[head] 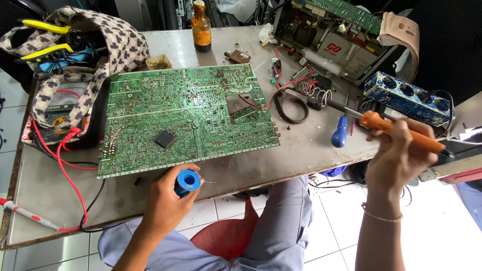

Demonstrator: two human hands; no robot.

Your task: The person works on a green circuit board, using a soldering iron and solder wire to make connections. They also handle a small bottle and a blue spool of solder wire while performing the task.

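A large green circuit board [186, 113] lies solder side up on the grey workbench [45, 200]. A black chip [165, 138] rests on it near the front. My left hand [168, 198] grips a blue solder spool [188, 181] at the board's front edge, a thin wire sticking out to the right. My right hand [399, 155] holds an orange-handled soldering iron [401, 131] off the bench's right edge. Its metal tip points left toward the coiled iron stand [311, 93].
A patterned tool bag [108, 45] with yellow-handled pliers sits at back left. Red and black probe leads [65, 170] trail on the left. A brown bottle [202, 27], an open chassis [334, 35], a blue-handled screwdriver [340, 134] and a blue power strip [406, 98] stand behind and right.
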